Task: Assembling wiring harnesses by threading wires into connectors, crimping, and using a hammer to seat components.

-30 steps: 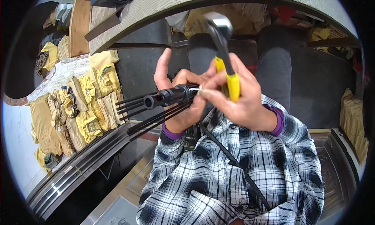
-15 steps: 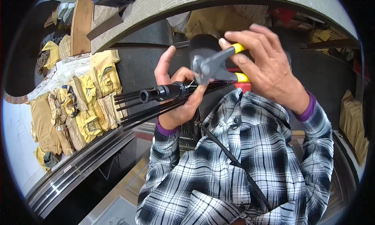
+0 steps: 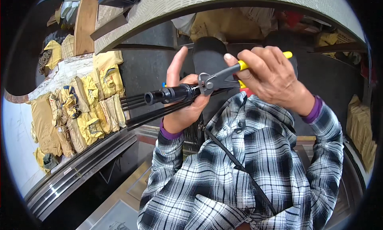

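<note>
- So the black rod-and-tube frame sits just about mid-view, its open tube end aimed toward 9 o'clock and thin black rods fanning out alongside it
- Left hand is wrapped around it from below, fingertips up by the collar and one finger sticking up toward 12; my guess is that grip keeps the rods bunched and the collar steady
- Right hand, over at 2 o'clock, is curled around the handles of the pincers, which have yellow grips; the handles sit spread, probably so the fingers can control the bite
- Hands are apart from each other, with the pincers' head in the gap right by the left fingertips
- There's a skinny pale wire at the collar, next to the jaws; can't tell if they're actually biting it, too small
- Everything's held in the air in front of the plaid shirt, likely so the collar's easy to see from above
- Brown and yellow wrapped packets lie in rows at 9 o'clock, off to the side, which presumably leaves elbow room
- Textured grey curved panel arcs across 12, wooden board at 10
</note>
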`<state>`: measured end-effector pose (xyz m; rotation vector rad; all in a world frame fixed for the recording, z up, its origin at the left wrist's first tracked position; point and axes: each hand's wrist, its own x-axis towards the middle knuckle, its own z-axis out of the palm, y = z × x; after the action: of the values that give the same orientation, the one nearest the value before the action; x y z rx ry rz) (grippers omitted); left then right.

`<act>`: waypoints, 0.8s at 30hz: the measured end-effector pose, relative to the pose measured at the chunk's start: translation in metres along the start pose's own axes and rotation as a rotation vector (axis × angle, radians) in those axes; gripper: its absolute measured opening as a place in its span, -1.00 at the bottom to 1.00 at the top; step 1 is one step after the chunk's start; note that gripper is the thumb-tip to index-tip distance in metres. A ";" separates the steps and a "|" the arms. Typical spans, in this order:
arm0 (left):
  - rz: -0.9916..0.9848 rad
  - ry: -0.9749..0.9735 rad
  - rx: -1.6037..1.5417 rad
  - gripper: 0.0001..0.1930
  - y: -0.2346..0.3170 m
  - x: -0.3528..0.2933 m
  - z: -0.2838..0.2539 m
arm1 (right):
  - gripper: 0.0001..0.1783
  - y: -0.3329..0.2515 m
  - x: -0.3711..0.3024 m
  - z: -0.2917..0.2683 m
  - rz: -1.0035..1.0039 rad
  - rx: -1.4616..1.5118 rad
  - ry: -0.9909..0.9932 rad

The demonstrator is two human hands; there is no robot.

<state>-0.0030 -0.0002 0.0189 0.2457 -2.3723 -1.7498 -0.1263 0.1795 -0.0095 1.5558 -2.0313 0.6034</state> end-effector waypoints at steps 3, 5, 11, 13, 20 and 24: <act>-0.042 -0.138 -0.145 -0.09 0.006 0.004 -0.010 | -0.71 0.019 0.009 -0.019 -0.100 0.380 -0.192; -0.039 -0.248 -0.215 0.01 0.004 0.002 -0.011 | -0.60 0.036 0.019 -0.036 0.019 1.031 -0.617; 0.247 -0.227 -0.182 -0.29 -0.017 0.002 -0.001 | -0.10 0.041 0.020 -0.036 0.335 1.605 -0.980; 0.272 -0.115 -0.162 -0.31 -0.022 0.000 0.009 | 0.04 0.023 0.016 -0.049 0.091 0.799 -0.617; 0.249 -0.338 -0.313 -0.32 -0.019 0.009 0.001 | -0.28 0.039 0.015 -0.055 0.728 1.975 -1.104; 0.157 -0.036 -0.315 -0.25 -0.023 0.002 0.013 | -0.19 0.038 0.022 -0.065 0.007 0.751 -0.664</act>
<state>-0.0080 0.0045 -0.0067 -0.0173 -2.0332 -2.0263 -0.1598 0.2132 0.0531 2.4354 -2.4241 1.0394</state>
